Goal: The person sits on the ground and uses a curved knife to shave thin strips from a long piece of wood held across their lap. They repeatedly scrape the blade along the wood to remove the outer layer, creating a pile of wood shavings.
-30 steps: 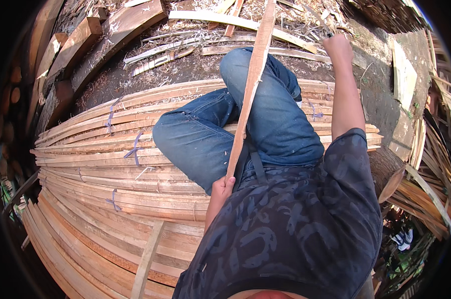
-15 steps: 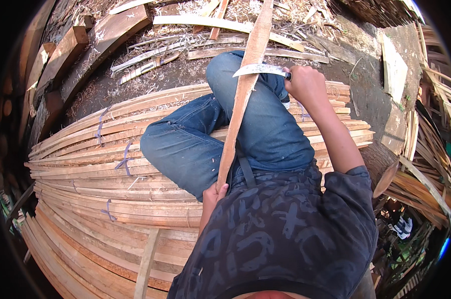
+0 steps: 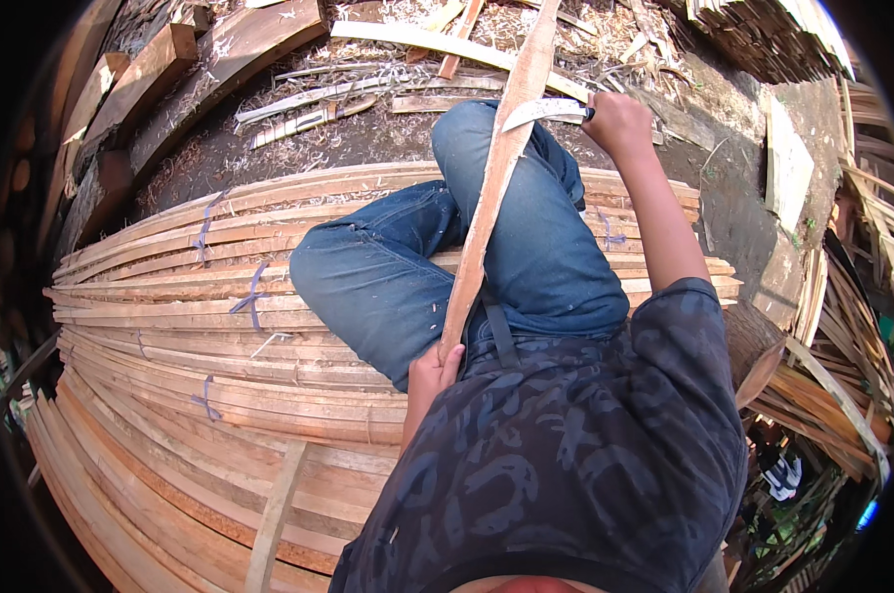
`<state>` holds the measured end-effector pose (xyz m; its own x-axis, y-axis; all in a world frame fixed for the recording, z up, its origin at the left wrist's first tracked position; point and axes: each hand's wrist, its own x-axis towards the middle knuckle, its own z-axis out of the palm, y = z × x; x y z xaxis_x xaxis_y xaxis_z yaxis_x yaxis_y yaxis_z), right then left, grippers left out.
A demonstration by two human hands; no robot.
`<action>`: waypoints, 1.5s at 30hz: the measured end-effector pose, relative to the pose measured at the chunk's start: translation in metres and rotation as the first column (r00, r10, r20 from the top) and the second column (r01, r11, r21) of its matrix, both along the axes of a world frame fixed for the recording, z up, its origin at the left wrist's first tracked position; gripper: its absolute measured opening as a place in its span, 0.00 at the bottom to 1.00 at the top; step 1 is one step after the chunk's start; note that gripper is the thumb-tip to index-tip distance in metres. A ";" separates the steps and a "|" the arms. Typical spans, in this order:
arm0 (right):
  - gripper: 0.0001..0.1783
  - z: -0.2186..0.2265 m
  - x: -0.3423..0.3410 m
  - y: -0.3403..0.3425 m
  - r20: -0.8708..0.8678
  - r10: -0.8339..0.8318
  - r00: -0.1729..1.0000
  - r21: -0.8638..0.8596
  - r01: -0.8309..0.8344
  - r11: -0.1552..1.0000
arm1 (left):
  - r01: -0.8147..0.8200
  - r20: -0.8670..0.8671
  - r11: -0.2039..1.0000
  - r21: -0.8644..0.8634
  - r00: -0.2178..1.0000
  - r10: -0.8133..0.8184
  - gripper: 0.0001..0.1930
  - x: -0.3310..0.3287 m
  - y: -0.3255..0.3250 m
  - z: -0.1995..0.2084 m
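A long, rough wooden slat (image 3: pixel 502 158) slants from my waist up across my raised knee to the top of the view. Its near end is in my left hand (image 3: pixel 435 368), with the thumb over the wood and the other fingers mostly hidden. My right hand (image 3: pixel 620 121) is closed round the dark handle of a curved knife (image 3: pixel 544 111). The pale blade lies across the slat just beyond the knee, its tip at the slat's left edge. Small shavings cling to my jeans (image 3: pixel 556 227).
I sit on bundled wooden strips (image 3: pixel 151 301) tied with purple string (image 3: pixel 253 296). Thick timber beams (image 3: pixel 235 74) lie at the far left. Shavings and loose offcuts (image 3: pixel 319 119) cover the ground ahead. A log (image 3: pixel 753 346) and piled scraps (image 3: pixel 822 395) are at the right.
The view has shifted slightly. My right hand and the knife have moved farther away along the slat, while my left hand keeps its hold on the near end.
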<state>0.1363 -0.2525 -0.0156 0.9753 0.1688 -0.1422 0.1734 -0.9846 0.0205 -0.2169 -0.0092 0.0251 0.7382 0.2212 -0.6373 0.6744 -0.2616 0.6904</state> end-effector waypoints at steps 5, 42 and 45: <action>0.09 0.007 -0.016 0.001 0.003 0.015 1.000 -0.038 -0.015 0.999 | 0.023 -0.001 0.999 0.026 1.000 -0.023 0.17 -0.003 0.001 -0.006; 0.18 0.060 0.006 -0.125 0.144 -0.486 0.862 -0.009 0.493 0.870 | 0.040 -0.066 0.998 0.046 0.997 -0.037 0.20 -0.004 0.004 -0.013; 0.13 0.041 -0.032 -0.064 0.078 -0.267 0.961 0.053 0.263 0.963 | 0.056 -0.022 0.998 0.010 0.998 -0.055 0.20 -0.004 0.004 -0.014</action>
